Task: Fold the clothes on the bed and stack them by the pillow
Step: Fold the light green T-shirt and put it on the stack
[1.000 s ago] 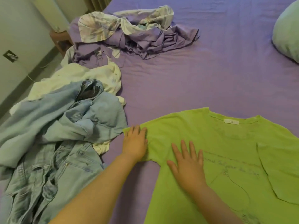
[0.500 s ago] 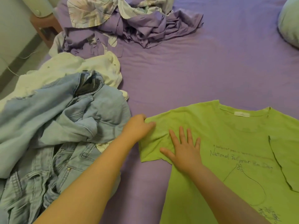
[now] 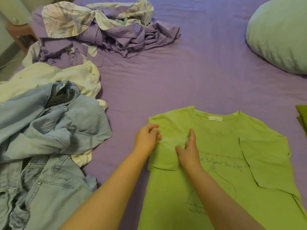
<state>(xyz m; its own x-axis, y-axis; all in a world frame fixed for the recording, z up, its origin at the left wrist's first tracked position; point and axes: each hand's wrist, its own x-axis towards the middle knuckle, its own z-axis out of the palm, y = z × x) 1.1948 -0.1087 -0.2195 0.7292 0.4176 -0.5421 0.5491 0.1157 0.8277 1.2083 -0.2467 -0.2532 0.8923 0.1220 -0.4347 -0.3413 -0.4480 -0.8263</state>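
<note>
A lime green T-shirt (image 3: 216,146) with dark line print lies flat, front up, on the purple bed sheet (image 3: 191,77). Both of its sleeves are folded inward over the body. My left hand (image 3: 147,138) has curled fingers on the folded left sleeve and grips its edge. My right hand (image 3: 189,151) lies beside it with straight fingers, pressing down on the shirt at the sleeve's inner edge. A pale green pillow (image 3: 279,34) sits at the far right of the bed.
A heap of light blue denim (image 3: 49,130) lies at the left, over a white garment (image 3: 66,77). Crumpled purple and floral fabric (image 3: 108,30) is bunched at the far left. A dark green cloth (image 3: 302,117) shows at the right edge.
My left hand took the spread left sleeve and folded it inward over the shirt's body. My right hand turned and slid slightly toward the collar, staying on the shirt.
</note>
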